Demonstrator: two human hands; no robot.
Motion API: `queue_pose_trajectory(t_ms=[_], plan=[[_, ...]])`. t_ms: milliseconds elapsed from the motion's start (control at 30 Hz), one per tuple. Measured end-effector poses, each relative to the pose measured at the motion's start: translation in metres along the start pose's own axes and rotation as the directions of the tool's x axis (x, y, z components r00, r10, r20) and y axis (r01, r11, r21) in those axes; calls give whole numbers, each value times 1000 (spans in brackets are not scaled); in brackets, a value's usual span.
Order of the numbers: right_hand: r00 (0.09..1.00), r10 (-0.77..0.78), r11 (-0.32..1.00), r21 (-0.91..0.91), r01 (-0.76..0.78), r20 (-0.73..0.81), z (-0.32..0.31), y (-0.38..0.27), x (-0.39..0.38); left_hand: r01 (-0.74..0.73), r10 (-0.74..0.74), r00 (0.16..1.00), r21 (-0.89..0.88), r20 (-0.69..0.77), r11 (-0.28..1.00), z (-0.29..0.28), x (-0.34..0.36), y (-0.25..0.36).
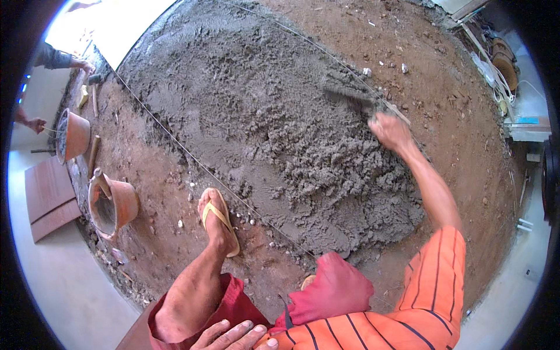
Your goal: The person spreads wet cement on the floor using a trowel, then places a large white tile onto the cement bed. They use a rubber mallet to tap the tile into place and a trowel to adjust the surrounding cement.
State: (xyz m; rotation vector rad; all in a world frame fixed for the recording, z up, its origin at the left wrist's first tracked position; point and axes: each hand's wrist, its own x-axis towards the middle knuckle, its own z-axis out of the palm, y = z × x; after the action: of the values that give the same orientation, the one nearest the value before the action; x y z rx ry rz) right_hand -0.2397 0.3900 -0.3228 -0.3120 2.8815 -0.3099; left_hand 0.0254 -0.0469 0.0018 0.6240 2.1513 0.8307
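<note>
My right hand is closed around the handle of a trowel, whose blade is smeared by motion at the right side of a bed of wet grey concrete. Below the blade the concrete is lumpy; farther to the left and back it looks smoother. At the lower edge my left hand lies with fingers stretched out over my red shorts, holding nothing; part of it is cut off. A thin string runs along the left side of the concrete, and another string along its right side.
Two orange buckets stand on the soil at left, near a stick and brown panels. Another person's hands reach in there. My sandalled foot stands beside the left string. Bundled cables lie far right.
</note>
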Motion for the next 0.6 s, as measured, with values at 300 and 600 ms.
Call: queue_pose_trajectory(t_ms=[300, 600], plan=[[995, 103, 994, 24, -103, -12, -14, 38, -115, 50, -48, 998, 57, -37, 997, 4, 8, 16], [992, -125, 992, 11, 124, 35, -9, 2, -187, 140, -131, 990, 250, -52, 958, 28, 16, 25]])
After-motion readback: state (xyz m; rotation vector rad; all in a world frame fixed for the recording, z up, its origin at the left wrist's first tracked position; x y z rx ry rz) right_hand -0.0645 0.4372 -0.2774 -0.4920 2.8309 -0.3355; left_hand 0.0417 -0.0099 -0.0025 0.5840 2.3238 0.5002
